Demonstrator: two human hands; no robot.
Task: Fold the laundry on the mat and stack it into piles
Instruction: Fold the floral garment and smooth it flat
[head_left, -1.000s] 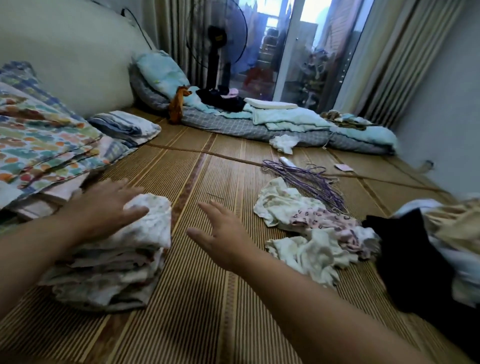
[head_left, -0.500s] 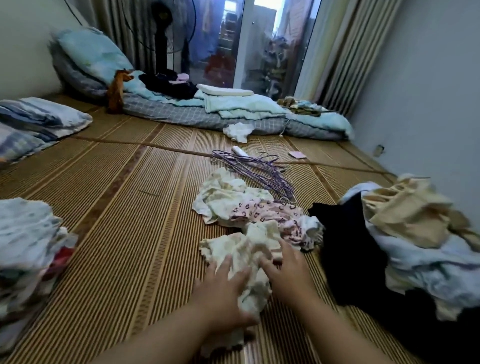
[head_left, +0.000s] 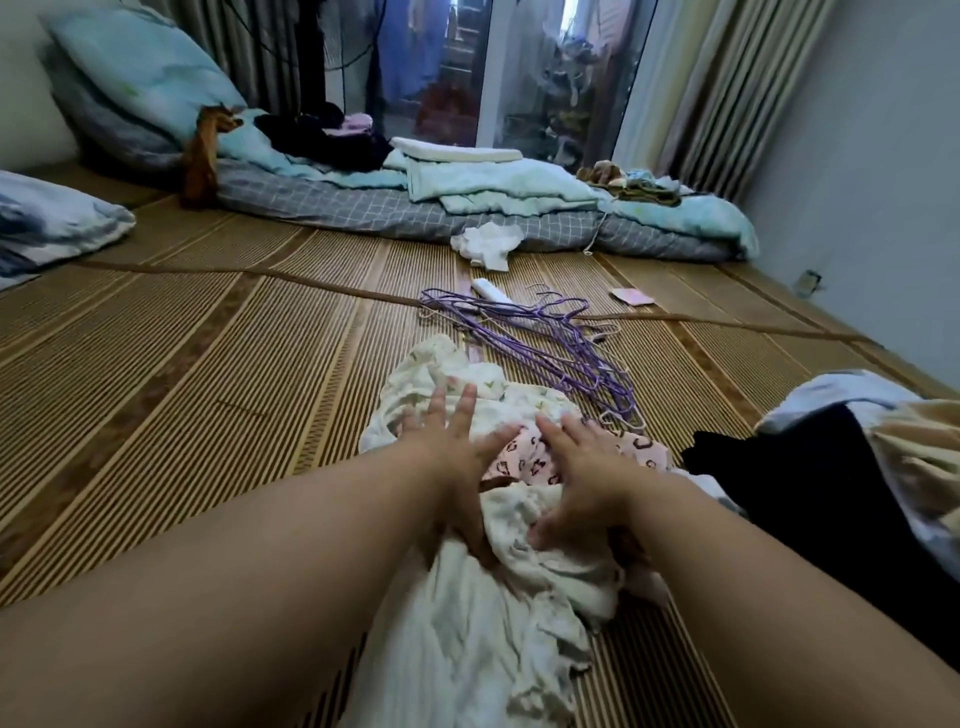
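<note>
1. The left hand (head_left: 457, 467) has its fingers spread wide and straight, palm down on the cream garment (head_left: 441, 364). It grips nothing.
2. The right hand (head_left: 587, 483) is likewise splayed over the pink patterned garment (head_left: 524, 462), its thumb resting on the white cloth (head_left: 467, 623).
3. The white cloth trails from between both hands toward the person, across the mat (head_left: 208, 389).
4. Purple hangers (head_left: 582, 371) lie beyond the hands, and a dark laundry heap (head_left: 805, 493) sits right of the right hand.

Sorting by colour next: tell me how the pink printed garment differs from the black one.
The pink printed garment is pale with dark marks; the black garment is plain dark. The pink one lies crumpled by the left hand and right hand; the black one lies apart at the right, untouched. Both lie unfolded on the mat.
</note>
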